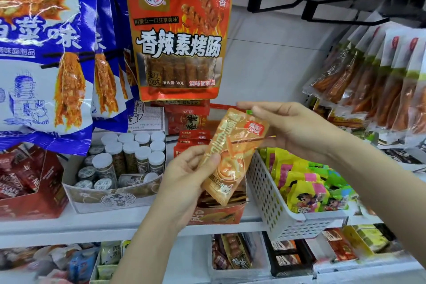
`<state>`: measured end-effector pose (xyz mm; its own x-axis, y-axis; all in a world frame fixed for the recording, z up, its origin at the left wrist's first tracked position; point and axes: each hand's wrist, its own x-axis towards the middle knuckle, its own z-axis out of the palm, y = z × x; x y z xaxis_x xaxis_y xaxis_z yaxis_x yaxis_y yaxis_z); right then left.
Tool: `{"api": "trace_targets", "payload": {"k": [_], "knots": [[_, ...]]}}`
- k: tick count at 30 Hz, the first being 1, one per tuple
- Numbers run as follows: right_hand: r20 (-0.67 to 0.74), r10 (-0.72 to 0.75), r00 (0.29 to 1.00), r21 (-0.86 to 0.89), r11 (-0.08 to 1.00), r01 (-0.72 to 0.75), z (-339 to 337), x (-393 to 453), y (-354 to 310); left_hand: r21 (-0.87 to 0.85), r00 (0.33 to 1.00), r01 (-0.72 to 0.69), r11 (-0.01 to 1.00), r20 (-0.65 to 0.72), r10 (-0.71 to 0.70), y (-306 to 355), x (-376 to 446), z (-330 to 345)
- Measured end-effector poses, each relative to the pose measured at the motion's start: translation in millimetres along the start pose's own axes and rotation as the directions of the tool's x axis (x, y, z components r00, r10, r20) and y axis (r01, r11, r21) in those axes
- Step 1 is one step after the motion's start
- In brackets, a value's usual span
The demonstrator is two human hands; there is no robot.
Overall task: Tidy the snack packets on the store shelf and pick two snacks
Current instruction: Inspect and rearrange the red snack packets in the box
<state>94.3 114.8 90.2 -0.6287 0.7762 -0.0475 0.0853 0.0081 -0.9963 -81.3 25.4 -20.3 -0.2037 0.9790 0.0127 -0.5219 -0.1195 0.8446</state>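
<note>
The left hand [184,182] pinched the lower part of an orange snack packet [232,157], thumb on its front and fingers curled behind, holding it tilted in the air above the orange display box [219,213] at the front edge of the shelf [69,226]. The right hand [297,129] held the packet's top corner between thumb and fingers. The step in hand looked like picking a snack, or perhaps straightening one before returning it; which could not be told. If it was a pick, the next move called for lifting it clear; if tidying, for sliding it upright among the packets in the box, just beside the white perforated basket [272,200].
</note>
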Motion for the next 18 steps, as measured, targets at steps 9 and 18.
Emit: {"api": "trace_targets", "payload": {"k": [9,18], "knots": [[-0.219,-0.207,0.954,-0.542,0.838,0.058,9,-3,-3,0.424,0.95,-0.254,0.869,-0.059,0.306,-9,2,-5],[-0.172,-0.516,0.839,-0.938,0.347,0.021,7,-6,19,0.918,0.965,-0.258,0.302,0.228,0.13,-20,-4,-21]]}}
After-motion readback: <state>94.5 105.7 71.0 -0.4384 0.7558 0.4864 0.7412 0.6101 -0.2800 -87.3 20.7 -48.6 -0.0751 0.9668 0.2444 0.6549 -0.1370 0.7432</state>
